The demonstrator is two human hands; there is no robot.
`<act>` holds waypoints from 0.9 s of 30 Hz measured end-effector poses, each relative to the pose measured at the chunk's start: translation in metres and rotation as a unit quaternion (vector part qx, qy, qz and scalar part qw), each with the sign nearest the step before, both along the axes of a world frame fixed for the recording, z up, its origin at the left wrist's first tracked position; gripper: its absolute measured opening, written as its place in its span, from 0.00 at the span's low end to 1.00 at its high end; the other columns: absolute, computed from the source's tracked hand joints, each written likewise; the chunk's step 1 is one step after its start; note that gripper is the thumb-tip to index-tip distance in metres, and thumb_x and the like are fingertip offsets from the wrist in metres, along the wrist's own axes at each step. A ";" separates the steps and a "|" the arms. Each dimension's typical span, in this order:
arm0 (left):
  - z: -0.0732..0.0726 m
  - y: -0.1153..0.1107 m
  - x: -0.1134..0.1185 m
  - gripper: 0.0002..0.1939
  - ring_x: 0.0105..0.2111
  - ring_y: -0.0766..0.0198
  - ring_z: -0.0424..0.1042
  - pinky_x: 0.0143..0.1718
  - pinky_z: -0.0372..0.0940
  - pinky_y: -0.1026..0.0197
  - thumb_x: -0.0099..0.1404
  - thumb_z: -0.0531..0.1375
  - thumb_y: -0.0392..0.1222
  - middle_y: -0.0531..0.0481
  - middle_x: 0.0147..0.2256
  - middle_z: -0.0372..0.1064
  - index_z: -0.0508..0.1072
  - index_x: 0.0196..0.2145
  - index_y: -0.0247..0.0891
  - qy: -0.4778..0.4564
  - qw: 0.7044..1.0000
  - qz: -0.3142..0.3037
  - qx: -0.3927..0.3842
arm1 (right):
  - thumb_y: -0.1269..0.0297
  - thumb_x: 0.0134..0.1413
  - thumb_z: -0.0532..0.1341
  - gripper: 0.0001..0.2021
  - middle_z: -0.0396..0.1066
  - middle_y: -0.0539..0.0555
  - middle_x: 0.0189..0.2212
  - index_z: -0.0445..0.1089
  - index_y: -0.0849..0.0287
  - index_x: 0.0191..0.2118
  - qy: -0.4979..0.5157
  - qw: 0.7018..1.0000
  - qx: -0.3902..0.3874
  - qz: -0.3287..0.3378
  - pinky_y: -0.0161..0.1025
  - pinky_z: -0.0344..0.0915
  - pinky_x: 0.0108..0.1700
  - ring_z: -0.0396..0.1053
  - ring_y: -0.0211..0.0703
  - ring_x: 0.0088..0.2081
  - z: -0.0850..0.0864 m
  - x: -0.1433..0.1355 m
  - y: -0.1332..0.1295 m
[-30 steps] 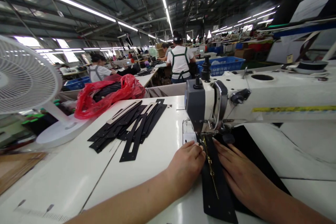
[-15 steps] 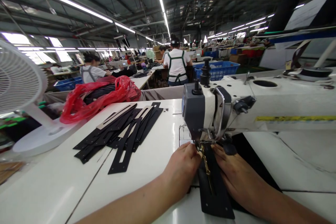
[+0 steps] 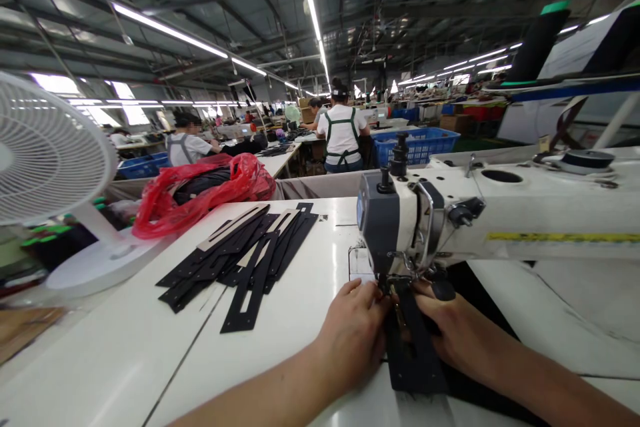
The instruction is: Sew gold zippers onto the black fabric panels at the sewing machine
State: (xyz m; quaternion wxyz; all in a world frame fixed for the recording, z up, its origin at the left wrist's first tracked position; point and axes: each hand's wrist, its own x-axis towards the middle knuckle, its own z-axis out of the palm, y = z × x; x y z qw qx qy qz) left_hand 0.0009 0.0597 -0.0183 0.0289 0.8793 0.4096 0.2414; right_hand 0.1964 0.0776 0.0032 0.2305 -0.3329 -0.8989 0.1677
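Guiding a black strip (image 3: pixel 417 373) at the sewing machine (image 3: pixel 540 207), the person has both hands beside its foot area (image 3: pixel 397 275). The strip's near end lies towards the wearer on the white table (image 3: pixel 125 353); a gold-coloured zipper (image 3: pixel 401 323) shows in its slot. The left hand (image 3: pixel 353 327) is partly closed, fingers bent at the strip's left edge; whether it pinches or only presses cannot be told. The right hand (image 3: pixel 465 330) is half open along the right edge, over black material (image 3: pixel 483 290), its fingertips partly hidden by the machine; its hold cannot be confirmed.

Assessment: good work here would call for light, even pressure from both sides, the strip flat and straight, the zipper centred in the slot and its metal parts clear of the needle. Fingertips sit near the foot area and merit a safer margin.

Beyond the left hand, a pile of slotted strips (image 3: pixel 250 280) lies loosely overlapped. Farther off are a red bag (image 3: pixel 250 177), then a seated co-worker (image 3: pixel 343 137) beside a blue basket (image 3: pixel 425 143).
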 end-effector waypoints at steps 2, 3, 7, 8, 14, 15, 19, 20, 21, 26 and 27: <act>-0.001 -0.002 0.001 0.16 0.39 0.55 0.65 0.45 0.63 0.49 0.55 0.54 0.30 0.44 0.38 0.64 0.69 0.42 0.35 -0.019 1.000 0.013 0.003 | 0.74 0.54 0.53 0.07 0.69 0.55 0.38 0.67 0.57 0.33 0.006 1.000 0.004 0.016 0.37 0.64 0.42 0.67 0.42 0.40 0.004 -0.001 0.002; -0.002 -0.003 0.001 0.15 0.38 0.56 0.65 0.42 0.64 0.50 0.56 0.53 0.29 0.44 0.37 0.64 0.70 0.40 0.35 -0.026 1.000 0.014 0.009 | 0.74 0.55 0.51 0.08 0.69 0.55 0.38 0.66 0.57 0.33 0.011 1.000 0.012 0.014 0.37 0.64 0.42 0.67 0.42 0.39 0.003 -0.001 0.002; -0.005 -0.005 0.002 0.09 0.35 0.58 0.64 0.37 0.64 0.53 0.60 0.53 0.30 0.45 0.35 0.64 0.70 0.38 0.35 -0.031 0.998 -0.026 0.050 | 0.72 0.55 0.50 0.09 0.71 0.54 0.33 0.65 0.57 0.32 0.022 0.997 0.056 -0.051 0.35 0.65 0.38 0.69 0.41 0.35 -0.012 0.000 0.008; -0.005 -0.005 0.002 0.09 0.35 0.58 0.64 0.37 0.64 0.54 0.61 0.54 0.31 0.45 0.36 0.65 0.70 0.38 0.35 -0.028 0.997 -0.039 0.058 | 0.71 0.56 0.49 0.09 0.71 0.54 0.31 0.65 0.57 0.32 0.019 0.995 0.065 -0.072 0.36 0.66 0.36 0.70 0.42 0.34 -0.018 0.000 0.011; -0.004 -0.003 0.002 0.09 0.38 0.58 0.63 0.39 0.63 0.54 0.65 0.54 0.35 0.46 0.37 0.65 0.70 0.43 0.37 0.011 0.998 -0.055 0.043 | 0.68 0.55 0.48 0.12 0.72 0.56 0.27 0.66 0.57 0.26 0.007 0.988 0.067 -0.139 0.38 0.67 0.33 0.71 0.45 0.30 -0.033 0.005 0.024; -0.003 -0.003 0.002 0.09 0.39 0.58 0.63 0.39 0.63 0.54 0.65 0.54 0.35 0.46 0.38 0.65 0.70 0.43 0.37 0.017 0.998 -0.054 0.040 | 0.68 0.53 0.50 0.10 0.72 0.55 0.27 0.66 0.57 0.26 0.003 0.988 0.064 -0.137 0.37 0.67 0.33 0.71 0.44 0.30 -0.032 0.005 0.024; 0.000 -0.002 0.002 0.08 0.38 0.57 0.63 0.39 0.64 0.54 0.65 0.54 0.35 0.46 0.38 0.65 0.70 0.42 0.36 0.031 0.997 -0.053 0.038 | 0.66 0.50 0.54 0.08 0.71 0.51 0.24 0.67 0.56 0.25 -0.020 0.990 0.044 -0.133 0.34 0.67 0.34 0.71 0.42 0.30 -0.028 0.005 0.025; 0.000 -0.002 0.001 0.08 0.38 0.57 0.63 0.38 0.64 0.54 0.66 0.54 0.35 0.46 0.37 0.65 0.71 0.41 0.36 0.030 0.997 -0.053 0.038 | 0.65 0.50 0.54 0.09 0.71 0.51 0.22 0.67 0.56 0.23 -0.027 0.989 0.040 -0.139 0.35 0.67 0.34 0.71 0.42 0.29 -0.028 0.005 0.025; 0.000 -0.001 0.001 0.08 0.38 0.57 0.63 0.38 0.64 0.54 0.66 0.53 0.35 0.46 0.37 0.65 0.71 0.41 0.36 0.029 0.997 -0.054 0.037 | 0.64 0.50 0.54 0.10 0.70 0.51 0.21 0.66 0.56 0.22 -0.035 0.987 0.037 -0.150 0.35 0.66 0.35 0.71 0.43 0.30 -0.029 0.004 0.025; 0.002 0.000 0.000 0.11 0.38 0.58 0.63 0.38 0.65 0.54 0.67 0.50 0.34 0.45 0.36 0.65 0.71 0.40 0.34 0.009 0.997 -0.077 0.023 | 0.67 0.51 0.53 0.13 0.69 0.56 0.20 0.66 0.58 0.19 -0.074 0.965 0.030 -0.249 0.37 0.64 0.29 0.71 0.47 0.28 -0.032 -0.008 0.032; 0.002 0.000 0.000 0.11 0.38 0.58 0.64 0.38 0.65 0.53 0.67 0.49 0.34 0.45 0.36 0.65 0.71 0.41 0.34 0.005 0.997 -0.079 0.023 | 0.68 0.52 0.53 0.13 0.70 0.57 0.21 0.67 0.59 0.20 -0.080 0.960 0.030 -0.267 0.37 0.63 0.28 0.71 0.47 0.27 -0.031 -0.011 0.034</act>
